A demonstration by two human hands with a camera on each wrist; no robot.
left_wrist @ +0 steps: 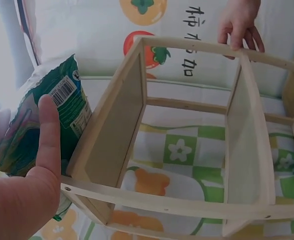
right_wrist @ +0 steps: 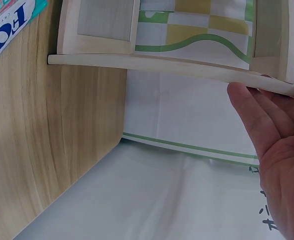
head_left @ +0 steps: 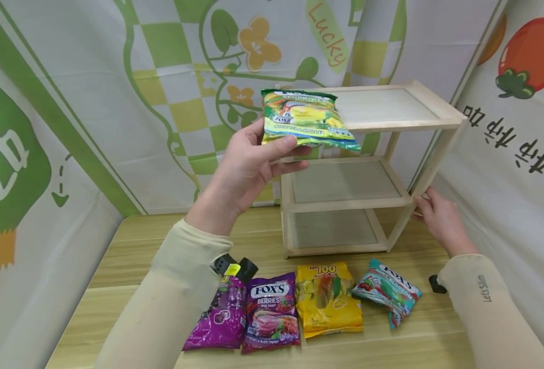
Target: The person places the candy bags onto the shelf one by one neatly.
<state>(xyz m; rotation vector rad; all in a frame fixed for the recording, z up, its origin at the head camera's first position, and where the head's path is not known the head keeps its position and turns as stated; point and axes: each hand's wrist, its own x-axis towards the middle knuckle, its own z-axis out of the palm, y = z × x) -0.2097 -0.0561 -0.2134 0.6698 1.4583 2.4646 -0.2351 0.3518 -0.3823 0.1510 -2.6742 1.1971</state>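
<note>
My left hand [head_left: 246,169] holds a green and yellow candy bag [head_left: 306,119] up at the top level of the wooden shelf [head_left: 405,205], thumb over its near edge and fingers beneath. In the left wrist view the bag [left_wrist: 69,107] shows its green back with a barcode, close beside the top board. Low on the shelf's right side, my right hand [head_left: 442,218] grips the front post at about the middle board. The right wrist view has the right hand's fingers [right_wrist: 254,115] against and behind that post [right_wrist: 186,69].
Along the table's [head_left: 115,261] front lie a magenta bag [head_left: 223,318], a purple Fox's berries bag [head_left: 272,312], a yellow bag [head_left: 329,302] and a teal Fox's bag [head_left: 389,289]. Printed cloth walls [head_left: 170,102] stand close behind and at both sides.
</note>
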